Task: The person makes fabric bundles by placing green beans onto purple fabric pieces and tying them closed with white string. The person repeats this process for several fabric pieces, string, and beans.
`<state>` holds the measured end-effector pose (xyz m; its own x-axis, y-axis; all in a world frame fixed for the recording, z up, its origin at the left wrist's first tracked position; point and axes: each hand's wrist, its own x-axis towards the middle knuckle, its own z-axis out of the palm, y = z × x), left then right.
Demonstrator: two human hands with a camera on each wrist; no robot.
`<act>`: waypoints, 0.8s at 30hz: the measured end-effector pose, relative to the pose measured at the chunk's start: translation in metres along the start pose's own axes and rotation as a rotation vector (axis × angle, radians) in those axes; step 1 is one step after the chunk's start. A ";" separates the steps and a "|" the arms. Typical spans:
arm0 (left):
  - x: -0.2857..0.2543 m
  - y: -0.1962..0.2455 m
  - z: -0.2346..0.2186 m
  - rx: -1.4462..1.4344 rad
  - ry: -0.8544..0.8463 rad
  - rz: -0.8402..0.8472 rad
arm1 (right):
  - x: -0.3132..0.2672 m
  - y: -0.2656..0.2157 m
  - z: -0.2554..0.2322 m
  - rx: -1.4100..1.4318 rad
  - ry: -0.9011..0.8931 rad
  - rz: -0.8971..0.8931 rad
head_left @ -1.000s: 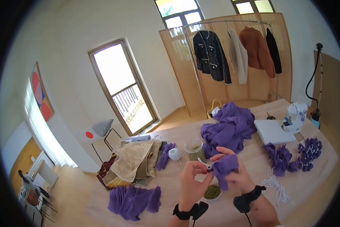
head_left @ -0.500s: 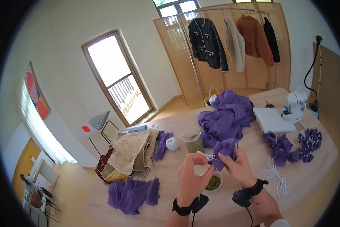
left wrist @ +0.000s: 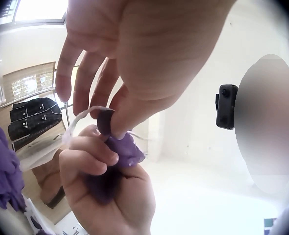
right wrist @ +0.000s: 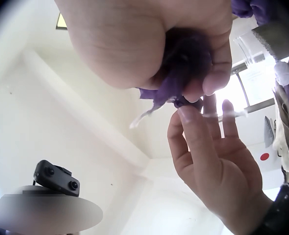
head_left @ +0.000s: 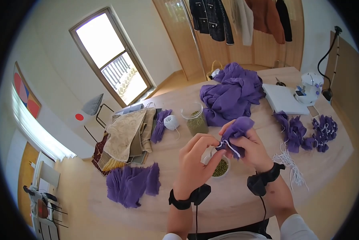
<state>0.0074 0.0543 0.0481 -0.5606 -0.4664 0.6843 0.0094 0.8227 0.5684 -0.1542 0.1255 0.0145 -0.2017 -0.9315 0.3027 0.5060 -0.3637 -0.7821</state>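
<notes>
A small bunched piece of purple cloth [head_left: 240, 129] is between both hands, over the table. My right hand [head_left: 254, 153] holds it with curled fingers, its gathered body tucked into the palm in the left wrist view. My left hand [head_left: 196, 161] pinches the cloth's tied end between thumb and index finger; its other fingers stay loosely bent. A white cord [head_left: 232, 149] is wrapped at that end, and a loose tail hangs across the cloth. Below the hands sits a small bowl of green beans [head_left: 220, 168], partly hidden by the left hand.
Behind the hands stand a glass jar of beans [head_left: 196, 122] and a large purple cloth heap [head_left: 232, 94]. A ball of white string [head_left: 171, 122], fabric samples [head_left: 125, 130] and a purple piece [head_left: 133, 184] lie left. To the right are cut cords [head_left: 291, 166], ruffled purple strips [head_left: 293, 132] and a sewing machine [head_left: 309, 90].
The head view has tilted downward, so the room has shifted up. The right hand has turned the purple cloth, and the white cord's tail now shows across its front. The left hand still pinches its end.
</notes>
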 end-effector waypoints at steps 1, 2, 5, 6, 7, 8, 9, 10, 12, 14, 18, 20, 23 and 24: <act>-0.001 -0.002 0.000 0.007 -0.006 0.012 | 0.000 -0.002 0.001 -0.018 0.005 0.020; -0.001 -0.004 0.000 0.012 -0.013 0.021 | 0.000 -0.002 0.001 -0.139 -0.008 -0.045; -0.002 -0.006 0.001 -0.007 -0.002 0.062 | -0.001 -0.002 0.000 -0.375 -0.028 -0.113; -0.002 -0.005 0.000 -0.004 -0.014 0.056 | 0.001 -0.004 -0.004 -0.368 -0.017 -0.061; -0.001 -0.002 -0.002 -0.002 -0.027 0.049 | 0.002 -0.005 -0.006 -0.358 -0.005 -0.008; -0.001 -0.001 -0.003 0.000 -0.040 0.043 | 0.003 -0.006 -0.006 -0.368 -0.003 -0.007; -0.002 -0.002 -0.005 -0.007 -0.043 0.057 | 0.003 -0.008 -0.006 -0.378 0.000 -0.003; -0.002 -0.004 -0.007 -0.013 -0.043 0.076 | 0.003 -0.010 -0.006 -0.391 -0.001 -0.004; -0.002 -0.007 -0.010 -0.022 -0.036 0.098 | 0.002 -0.013 -0.006 -0.416 -0.016 -0.011; -0.003 -0.009 -0.012 -0.027 -0.028 0.101 | 0.001 -0.014 -0.006 -0.447 -0.026 -0.011; -0.003 -0.010 -0.011 0.008 -0.070 0.165 | 0.000 -0.011 -0.004 -0.469 -0.021 0.006; -0.004 -0.012 -0.008 0.014 -0.078 0.187 | -0.001 -0.009 -0.003 -0.457 0.002 0.021; -0.004 -0.012 -0.005 0.068 -0.051 0.232 | -0.001 -0.009 -0.001 -0.443 0.049 0.025; -0.004 -0.012 -0.005 0.089 -0.047 0.249 | -0.002 -0.008 0.001 -0.434 0.059 0.014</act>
<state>0.0133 0.0442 0.0407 -0.5880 -0.2324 0.7747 0.0801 0.9364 0.3417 -0.1572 0.1298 0.0203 -0.2513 -0.9299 0.2684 0.1119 -0.3034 -0.9463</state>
